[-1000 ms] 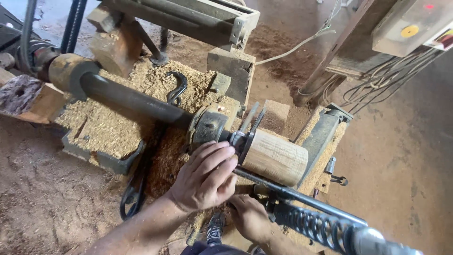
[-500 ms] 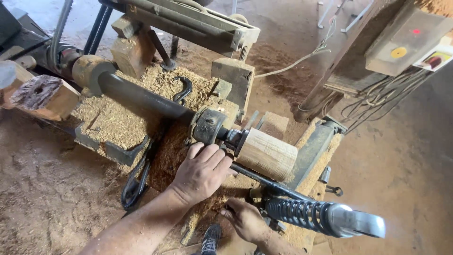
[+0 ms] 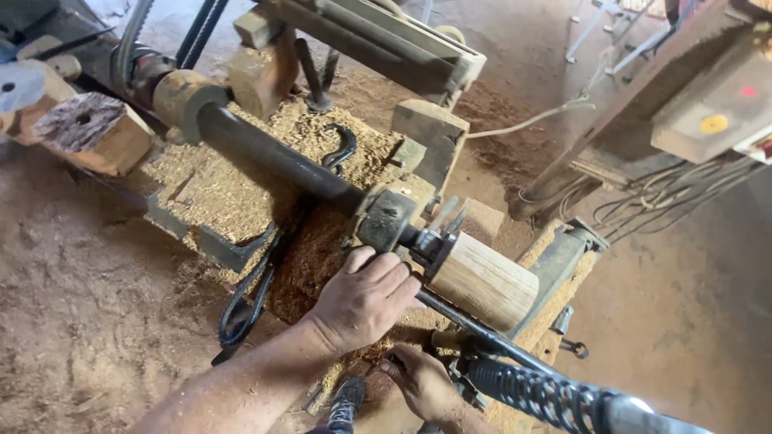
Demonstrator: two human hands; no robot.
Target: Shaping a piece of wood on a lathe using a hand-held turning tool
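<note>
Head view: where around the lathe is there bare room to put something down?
The dusty earthen floor left of the sawdust-covered lathe bed lies bare. It is crowded around the pale round wooden blank, where the left hand, right hand and black coiled spring meet.

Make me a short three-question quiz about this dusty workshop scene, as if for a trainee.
1. True or false: the left hand rests at the end of the pale round wood block where it meets the metal holder.
2. What covers the machine bed under the dark shaft? A) water B) sawdust C) paint
3. Where is the right hand compared with the left hand?

Key
1. True.
2. B, sawdust.
3. Lower in the view, below the wood block, close to the metal rod and the coiled spring; what its fingers grip cannot be made out.
</note>
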